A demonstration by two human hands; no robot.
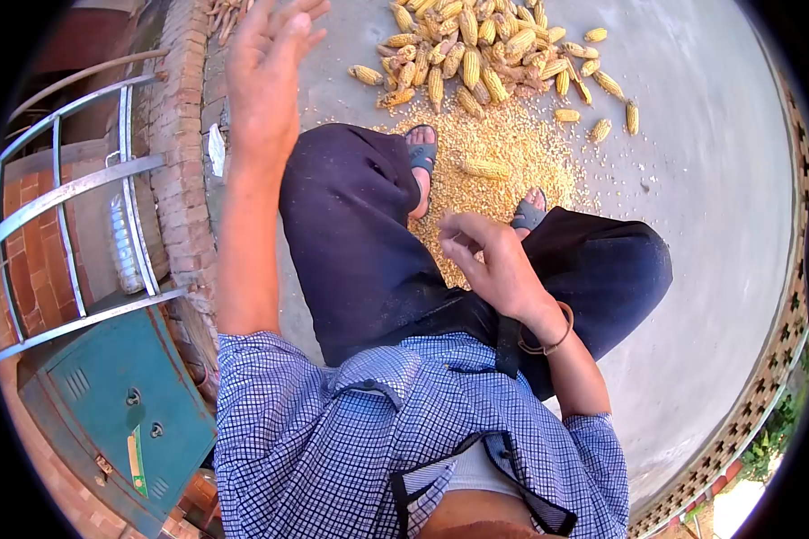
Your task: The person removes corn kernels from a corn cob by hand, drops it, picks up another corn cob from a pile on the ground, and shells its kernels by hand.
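My left hand [268,76] is raised at the upper left, its fingers apart and nothing seen in them. My right hand [494,265] is held above my lap, loosely curled, with a gap between thumb and forefinger and nothing visible in it. A thin bracelet [562,334] circles that wrist. Between my sandaled feet lies a spread of loose corn kernels [512,144], with a single corn cob [485,169] on top. Beyond it rises a heap of corn cobs [472,58], mostly yellow.
Several stray cobs [608,84] lie right of the heap on the concrete floor [719,180]. To my left are a brick edge [182,153], a metal railing [72,193] and a green metal cabinet [126,395]. A low patterned wall [786,332] curves along the right.
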